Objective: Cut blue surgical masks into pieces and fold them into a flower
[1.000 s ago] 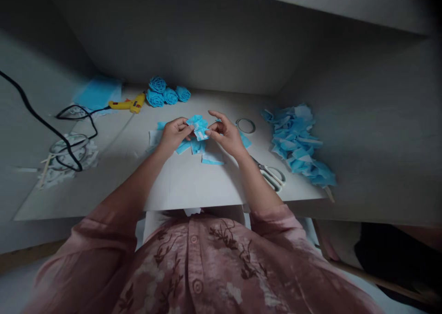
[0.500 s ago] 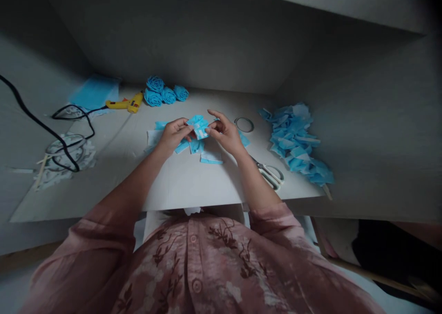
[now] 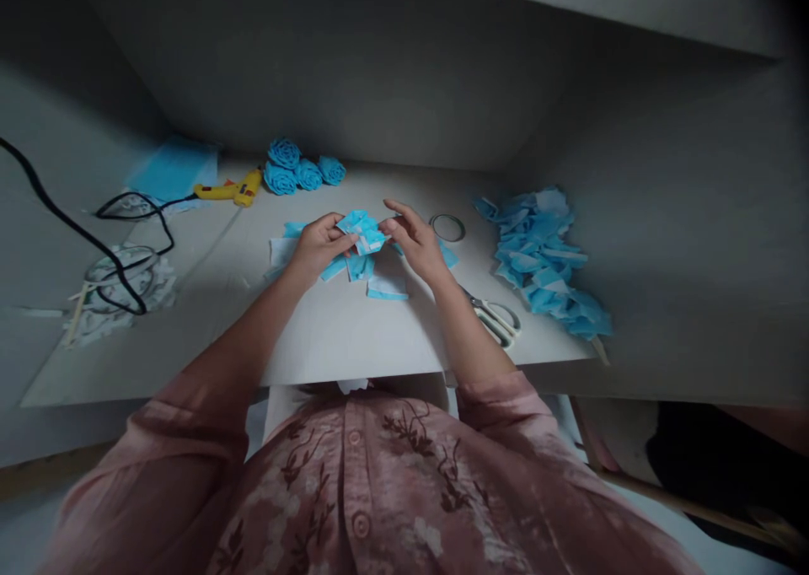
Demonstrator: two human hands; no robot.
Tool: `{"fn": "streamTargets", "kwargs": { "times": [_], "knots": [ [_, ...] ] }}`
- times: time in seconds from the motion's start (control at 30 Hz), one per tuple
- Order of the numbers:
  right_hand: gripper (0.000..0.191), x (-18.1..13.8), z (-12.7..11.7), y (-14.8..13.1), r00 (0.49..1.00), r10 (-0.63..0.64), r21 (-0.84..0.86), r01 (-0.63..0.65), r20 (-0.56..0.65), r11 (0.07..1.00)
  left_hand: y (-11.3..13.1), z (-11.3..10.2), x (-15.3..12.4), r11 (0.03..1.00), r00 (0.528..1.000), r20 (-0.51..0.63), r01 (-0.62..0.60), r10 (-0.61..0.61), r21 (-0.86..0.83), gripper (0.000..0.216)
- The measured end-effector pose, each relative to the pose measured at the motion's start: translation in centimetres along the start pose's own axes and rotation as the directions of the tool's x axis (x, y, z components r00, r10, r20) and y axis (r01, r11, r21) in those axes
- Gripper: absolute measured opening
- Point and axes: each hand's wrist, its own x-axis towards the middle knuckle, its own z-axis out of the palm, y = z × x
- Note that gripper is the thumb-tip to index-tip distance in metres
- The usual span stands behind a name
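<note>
— Table (image 3: 354,339)?
— Bears a heap of blue scraps (image 3: 544,259) at right, blue-and-white strips (image 3: 388,282) at centre.
— Grip?
— Left hand (image 3: 321,251) pinches the pleated blue piece (image 3: 361,231); right hand (image 3: 412,242) is at its right edge, whether gripping I cannot tell.
— Piece's position, axis?
— Above the strips; long axis slants far left to near right.

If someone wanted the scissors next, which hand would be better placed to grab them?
Probably the right hand: the scissors lie close beside its forearm. The left hand is farther from them and appears to be pinching the folded blue piece.
</note>
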Motion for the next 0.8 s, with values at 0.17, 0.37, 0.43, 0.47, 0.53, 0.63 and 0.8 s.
{"fn": "streamTargets", "kwargs": {
  "times": [0.17, 0.37, 0.43, 0.47, 0.53, 0.63, 0.8],
  "knots": [
    [0.085, 0.3, 0.7, 1.0, 0.994, 0.023, 0.139, -0.038, 0.109, 0.99, 0.0, 0.3, -0.2, 0.999, 1.0, 0.025, 0.011, -0.012, 0.039, 0.03],
    [0.072, 0.3, 1.1, 1.6, 0.994, 0.033, 0.208, -0.053, 0.102, 0.977, -0.3, 0.5, -0.1, 0.999, 1.0, 0.006, 0.005, -0.006, 0.035, 0.038],
    [0.072, 0.3, 1.1, 1.6, 0.995, 0.032, 0.22, -0.053, 0.099, 0.974, -0.5, 0.5, 0.0, 0.999, 1.0, 0.016, -0.025, 0.025, 0.032, 0.041],
    [0.073, 0.3, 1.0, 1.6, 0.995, 0.033, 0.221, -0.053, 0.096, 0.974, -0.5, 0.4, 0.0, 0.999, 0.999, 0.025, -0.036, 0.036, 0.026, 0.043],
    [0.077, 0.4, 0.9, 1.7, 0.996, 0.033, 0.221, -0.05, 0.079, 0.974, -0.5, 0.3, -0.1, 1.0, 0.998, 0.054, -0.019, 0.02, -0.005, 0.051],
    [0.082, 0.4, 0.7, 1.6, 0.999, 0.034, 0.233, -0.041, 0.034, 0.972, -0.3, 0.2, -0.3, 0.995, 0.992, 0.103, 0.074, -0.068, -0.062, 0.054],
    [0.084, 0.3, 1.0, 1.5, 0.999, 0.026, 0.204, -0.034, 0.042, 0.978, -0.1, 0.6, -0.6, 0.996, 0.987, 0.137, 0.088, -0.088, 0.006, 0.043]
  ]
}}
